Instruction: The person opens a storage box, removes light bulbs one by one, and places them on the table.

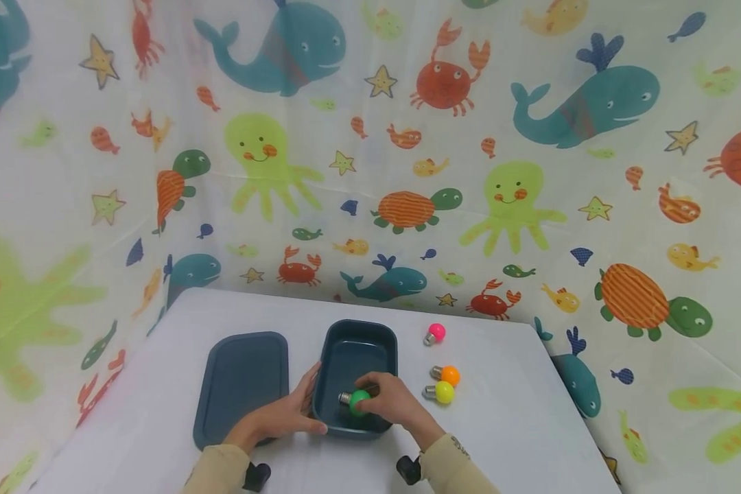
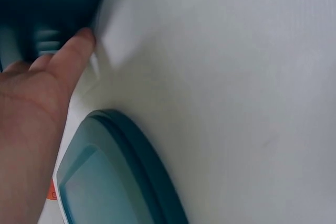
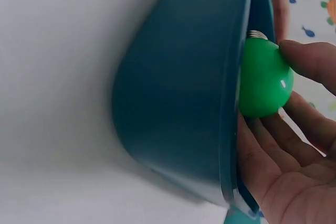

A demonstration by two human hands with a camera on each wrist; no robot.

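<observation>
A dark blue rectangular box (image 1: 353, 433) stands on the white table in the head view. With thumb and fingers my right hand (image 1: 400, 401) pinches a green light bulb (image 1: 360, 403) by its round part, at the near end of the box's opening. The bulb's metal screw base points left. In the right wrist view the green bulb (image 3: 265, 80) shows partly above the box's rim, its lower side hidden by the wall. My left hand (image 1: 284, 414) touches the box's left side with extended fingers, its thumb by the near left corner.
Left of the box lies a flat dark blue lid (image 1: 247, 377), partly behind the left wrist. To the right lie a pink bulb (image 1: 437, 333), an orange bulb (image 1: 450, 375) and a yellow bulb (image 1: 444, 392). A sea-animal curtain (image 1: 358, 165) hangs behind the table.
</observation>
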